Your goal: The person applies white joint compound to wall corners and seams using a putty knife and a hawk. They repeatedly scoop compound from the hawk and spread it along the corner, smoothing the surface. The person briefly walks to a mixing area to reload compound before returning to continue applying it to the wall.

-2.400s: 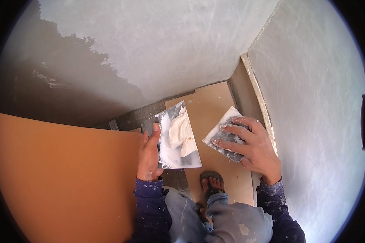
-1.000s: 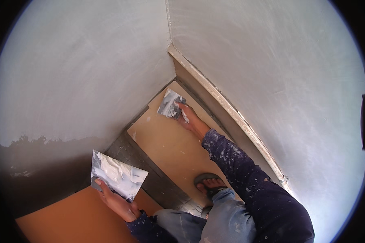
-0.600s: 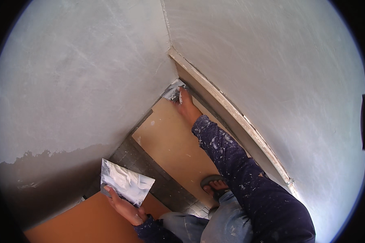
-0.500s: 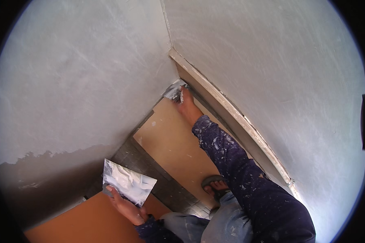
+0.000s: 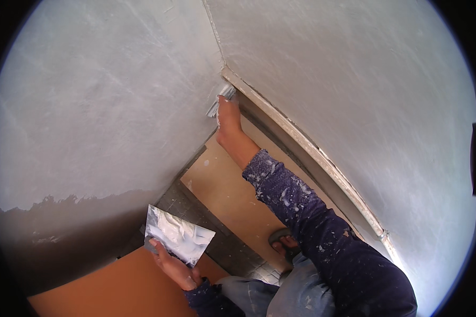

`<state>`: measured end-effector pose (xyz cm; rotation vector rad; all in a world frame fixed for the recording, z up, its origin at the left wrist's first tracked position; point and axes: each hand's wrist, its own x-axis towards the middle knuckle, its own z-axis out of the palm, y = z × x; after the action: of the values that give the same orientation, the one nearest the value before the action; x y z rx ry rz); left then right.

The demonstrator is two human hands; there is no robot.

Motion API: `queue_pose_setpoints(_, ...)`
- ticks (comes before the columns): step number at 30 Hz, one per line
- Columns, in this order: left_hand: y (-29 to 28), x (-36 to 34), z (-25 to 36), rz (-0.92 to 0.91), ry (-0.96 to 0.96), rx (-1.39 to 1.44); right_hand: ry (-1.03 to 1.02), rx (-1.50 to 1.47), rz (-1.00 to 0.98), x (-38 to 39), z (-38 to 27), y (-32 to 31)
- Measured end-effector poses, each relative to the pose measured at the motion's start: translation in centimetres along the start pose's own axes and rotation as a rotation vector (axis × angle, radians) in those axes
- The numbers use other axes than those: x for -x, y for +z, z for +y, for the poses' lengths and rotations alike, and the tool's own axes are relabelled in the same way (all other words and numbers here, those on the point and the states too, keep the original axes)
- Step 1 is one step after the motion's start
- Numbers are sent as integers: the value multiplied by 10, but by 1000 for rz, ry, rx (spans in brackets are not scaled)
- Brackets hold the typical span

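Observation:
My left hand grips a wide metal putty blade, its face turned up and loaded with a heap of white putty. Close to the corner, my right hand is closed round a second metal putty knife. That blade is seen nearly edge-on and lies against the grey left wall; its handle is hidden inside my fingers. White putty smears mark the right hand and the dark sleeve.
A pale ledge runs along the right wall. Tan board covers part of the dark floor, and an orange-brown panel lies lower left. My sandalled foot stands on the tan board. The left wall's lower part is dark and uncoated.
My right hand has moved up and slightly left along the wall, and its blade has turned from flat-on to nearly edge-on. The left hand's blade sits slightly farther right in view.

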<state>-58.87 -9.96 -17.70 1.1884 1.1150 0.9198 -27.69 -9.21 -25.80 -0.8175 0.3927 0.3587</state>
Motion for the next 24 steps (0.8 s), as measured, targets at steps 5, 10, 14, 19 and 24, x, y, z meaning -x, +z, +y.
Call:
queue_pose_setpoints(5, 1, 1, -1, -10, 5, -5, -240, 408, 35, 14, 1, 19)
queue_pose_setpoints(10, -3, -1, -2, -19, 3, 36, -227, 544, 93, 29, -6, 36)
queue_pose_setpoints(14, 1, 1, 1, 5, -3, -9, -191, 549, 83, 35, -12, 44)
queue_pose_setpoints(19, 9, 10, 6, -23, 48, -37, -111, 479, 37, 45, -27, 52)
queue_pose_setpoints(24, 3, 6, 3, -35, 11, -42, 49, 335, -1, 60, -56, 60)
